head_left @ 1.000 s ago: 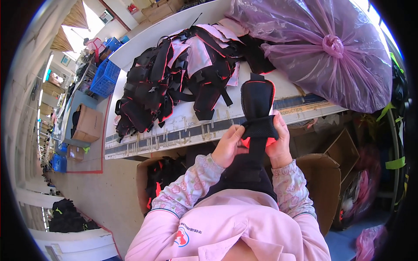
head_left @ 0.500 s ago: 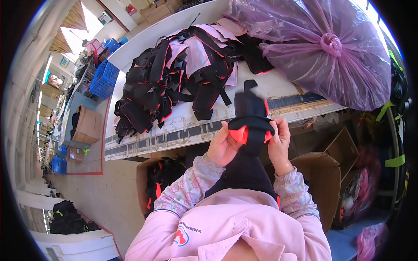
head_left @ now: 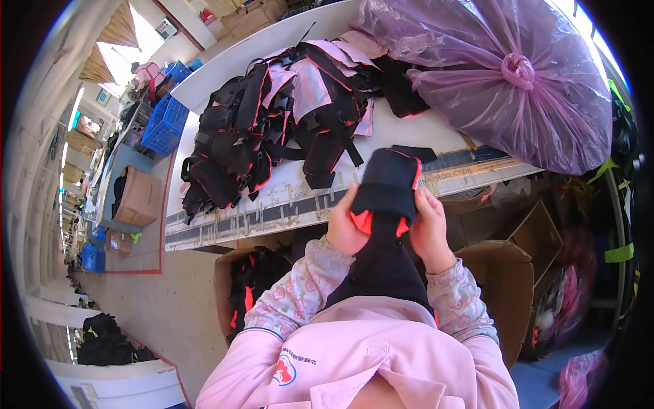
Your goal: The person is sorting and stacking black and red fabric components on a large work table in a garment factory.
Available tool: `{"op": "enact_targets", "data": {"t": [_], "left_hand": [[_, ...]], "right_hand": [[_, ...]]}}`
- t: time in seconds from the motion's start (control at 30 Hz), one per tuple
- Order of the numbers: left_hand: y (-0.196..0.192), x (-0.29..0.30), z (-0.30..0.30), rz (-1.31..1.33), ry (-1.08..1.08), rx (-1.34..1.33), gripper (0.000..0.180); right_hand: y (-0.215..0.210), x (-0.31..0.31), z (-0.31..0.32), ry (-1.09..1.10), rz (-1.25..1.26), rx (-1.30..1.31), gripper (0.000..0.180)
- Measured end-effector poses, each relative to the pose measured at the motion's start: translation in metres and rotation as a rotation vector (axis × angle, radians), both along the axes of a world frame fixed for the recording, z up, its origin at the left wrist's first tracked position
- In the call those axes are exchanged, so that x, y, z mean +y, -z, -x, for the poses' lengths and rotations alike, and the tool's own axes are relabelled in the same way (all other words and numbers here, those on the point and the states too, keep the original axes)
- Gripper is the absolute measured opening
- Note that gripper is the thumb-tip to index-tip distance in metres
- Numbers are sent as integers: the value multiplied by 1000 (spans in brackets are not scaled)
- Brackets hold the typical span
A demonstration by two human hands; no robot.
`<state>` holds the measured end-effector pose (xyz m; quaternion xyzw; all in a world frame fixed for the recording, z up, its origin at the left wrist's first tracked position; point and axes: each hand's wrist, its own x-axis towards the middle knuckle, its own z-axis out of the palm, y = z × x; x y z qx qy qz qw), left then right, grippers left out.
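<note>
A black padded fabric piece (head_left: 388, 178) with red-orange lining is held up in front of me, at the near edge of the table. A wide band is folded across its lower part, and the lining shows beneath it. My left hand (head_left: 347, 223) grips its left side, thumb up along the edge. On the opposite side my right hand (head_left: 430, 228) pinches the edge between thumb and fingers. A black flap or strap end reaches from its far end toward the right. Beyond it, a heap of similar black pieces (head_left: 238, 136) with red edging lies on the white table (head_left: 286, 217).
A large tied purple plastic bag (head_left: 518, 71) fills the table's right end. Pale pink sheets (head_left: 308, 88) lie among the heap. Below the table stand an open cardboard box (head_left: 501, 273) on the right and another box with black pieces (head_left: 253, 286) on the left.
The padded piece has swung flatter, and its band now lies folded across the front. Less lining shows. Its far flap has turned from upright to the right. My hands have shifted slightly along its sides.
</note>
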<state>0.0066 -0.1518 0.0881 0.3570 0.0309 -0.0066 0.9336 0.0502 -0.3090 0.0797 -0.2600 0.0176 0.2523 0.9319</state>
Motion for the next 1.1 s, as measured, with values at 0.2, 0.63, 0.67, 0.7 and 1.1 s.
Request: {"op": "enact_targets", "data": {"t": [0.2,0.63,0.67,0.7,1.1], "left_hand": [[-6,-6,-14,20,-446,0,33],[12,15,-31,-816,186,-32,28],[13,17,-30,-664,202,14,23],[15,17,-27,-509,215,63,19],[7,25,-39,-688,18,13,13]], "right_hand": [[8,9,29,-187,318,-293,61],[-1,-2,23,342,989,-1095,54],[1,-4,21,308,1005,-1119,52],[-1,-5,21,307,1007,-1116,52],[-2,10,10,248,1247,-1243,54]]}}
